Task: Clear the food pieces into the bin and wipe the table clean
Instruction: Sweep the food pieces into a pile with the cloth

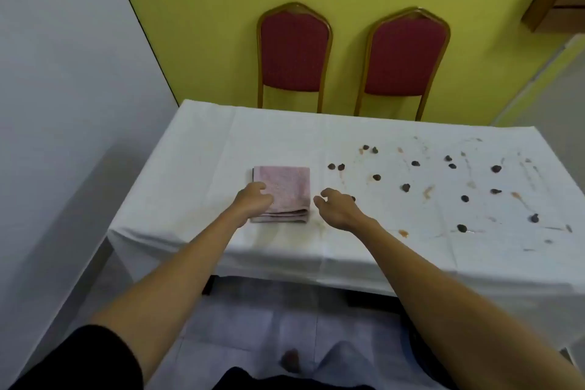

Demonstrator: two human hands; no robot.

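Observation:
A folded pink cloth (286, 188) lies on the white-covered table (196, 168), left of centre. My left hand (251, 201) rests on the cloth's near left corner with its fingers curled over the edge. To the right of the cloth hovers my right hand (334, 207), fingers loosely curled and holding nothing. Several small dark food pieces (406, 187) are scattered over the right half of the table, among brownish smears (428, 191). One dark piece peeks out just behind my right hand. No bin is in view.
Two red padded chairs (294, 54) (406, 57) stand against the yellow wall behind the table. A grey wall runs along the left. The tablecloth hangs over the near edge above a tiled floor (253, 320).

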